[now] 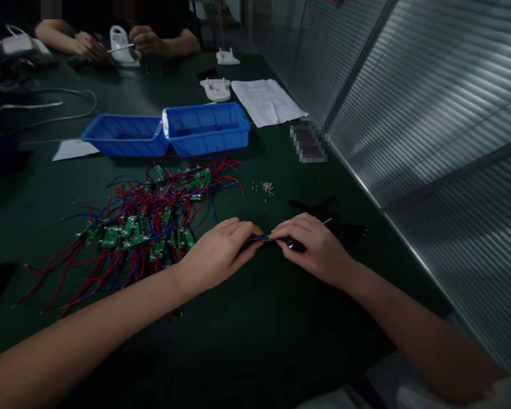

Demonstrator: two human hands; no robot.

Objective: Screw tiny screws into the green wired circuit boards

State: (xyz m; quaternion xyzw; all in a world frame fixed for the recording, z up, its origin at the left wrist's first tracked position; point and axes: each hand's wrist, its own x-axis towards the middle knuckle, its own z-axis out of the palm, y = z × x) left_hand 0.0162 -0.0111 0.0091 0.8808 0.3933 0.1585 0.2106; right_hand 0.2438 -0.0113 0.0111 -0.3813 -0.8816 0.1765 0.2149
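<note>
The person's left hand (221, 247) and right hand (317, 247) pinch a small green circuit board with red and blue wires (267, 238) between thumbs and fingertips, above the dark green table (259, 341), between a tangled heap of wired green boards (130, 227) and the table's right edge. The right also holds a dark-handled tool (296, 245).

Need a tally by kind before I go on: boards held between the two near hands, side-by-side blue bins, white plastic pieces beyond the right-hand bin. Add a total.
Wired green board between left hand and right hand: 1
Blue bins: 2
White plastic pieces: 2
Total: 5
</note>
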